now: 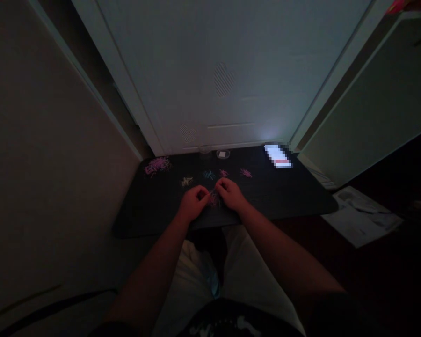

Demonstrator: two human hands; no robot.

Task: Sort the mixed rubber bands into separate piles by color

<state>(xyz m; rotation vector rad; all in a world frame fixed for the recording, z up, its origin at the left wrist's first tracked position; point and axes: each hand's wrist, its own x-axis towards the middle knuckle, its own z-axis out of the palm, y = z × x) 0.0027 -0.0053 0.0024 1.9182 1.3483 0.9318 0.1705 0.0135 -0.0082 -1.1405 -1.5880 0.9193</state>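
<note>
My left hand [193,204] and my right hand [230,194] are close together near the front edge of a dark table [266,194]. Thumb and forefinger are pinched on each. A thin pale strand seems to show between the fingertips, too small and dim to name. Just below them lies a small loose pile of thin pinkish and mixed pieces [214,201]. Beyond the hands are separate little piles: whitish pieces [187,181], blue pieces [208,174], pink pieces [223,173] and more pink pieces [246,173]. A larger pink-purple heap [157,165] sits at the far left.
A clear round container [205,152] and a round lid-like disc [223,154] with a white label stand at the back edge. To their right glows a phone-like screen [279,156]. A white panel [203,84] rises behind the table. Papers [363,215] lie lower right.
</note>
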